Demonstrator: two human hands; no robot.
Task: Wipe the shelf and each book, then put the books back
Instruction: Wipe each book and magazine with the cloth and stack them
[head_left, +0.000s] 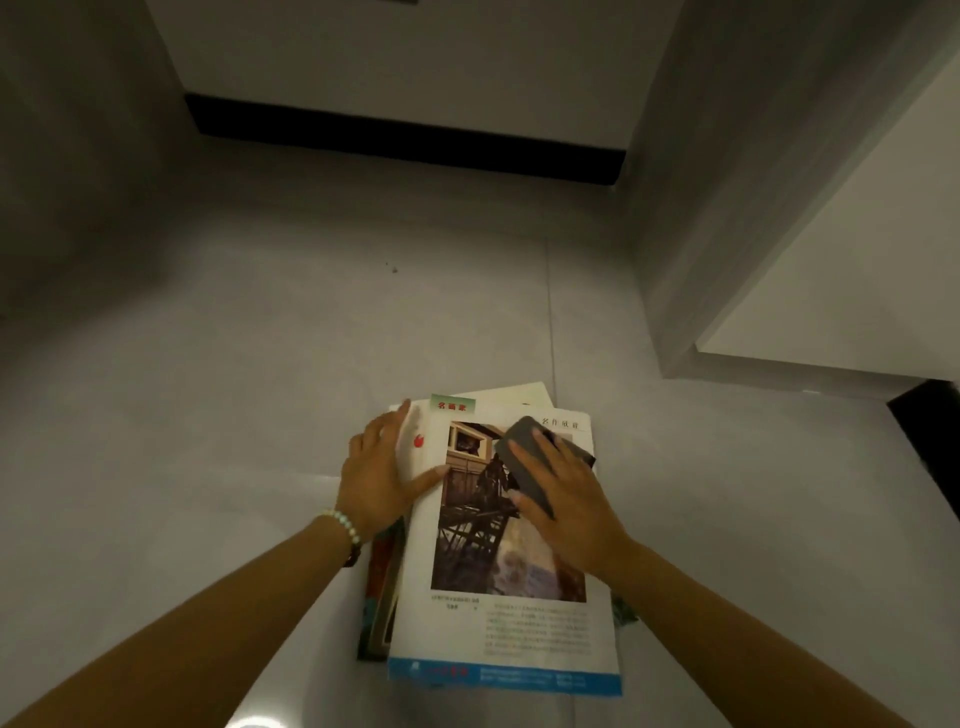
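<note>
A stack of books lies flat on the pale tiled floor (260, 415). The top book (498, 623) has a white cover with a dark painting and a blue strip at its near edge. My left hand (379, 467) rests flat on the top book's left edge, fingers straight. My right hand (566, 499) presses a folded grey cloth (519, 457) against the upper right of the cover. Under the top book, a cream book (514, 396) pokes out at the far side and a red-and-teal book (382, 587) on the left.
A white wall with a black skirting board (405, 135) stands ahead. A white wall or cabinet corner (779, 249) juts in on the right, with another black skirting strip (930, 431) at the far right. A floor tile seam runs past the books.
</note>
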